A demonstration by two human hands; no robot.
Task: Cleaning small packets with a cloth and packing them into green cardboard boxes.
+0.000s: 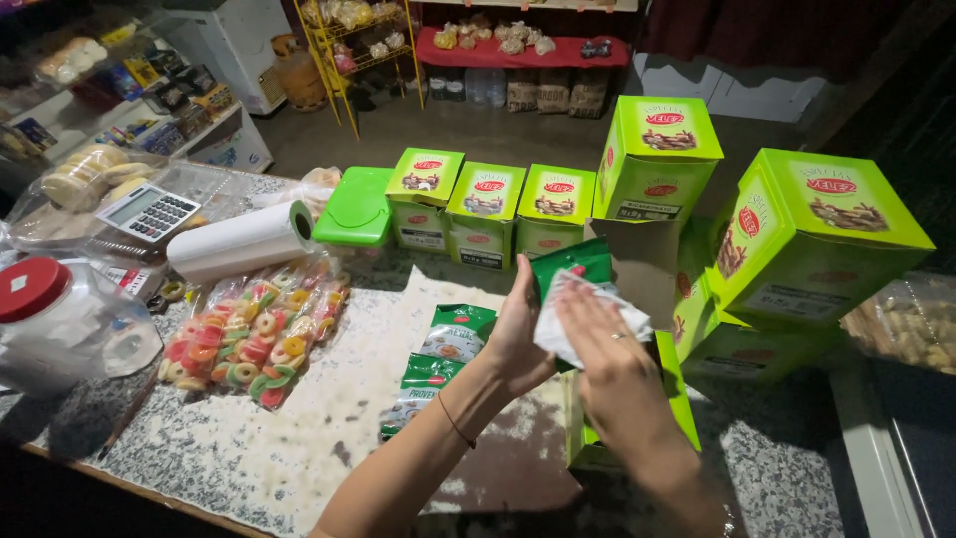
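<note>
My left hand (518, 334) holds a green packet (576, 264) upright by its left side, above the granite counter (299, 448). My right hand (612, 354) presses a crumpled white cloth (583, 314) flat against the packet's front. A ring shows on one finger of that hand. Two more green packets (438, 364) lie flat on the counter just left of my left wrist. Under my right forearm sits a green box (588, 428), partly hidden.
Several green boxes (488, 214) stand in a row behind, with bigger ones stacked at right (817, 234). A bag of ring candies (254, 334), a paper roll (239, 242), a calculator (149, 211) and a red-lidded jar (60, 324) fill the left side.
</note>
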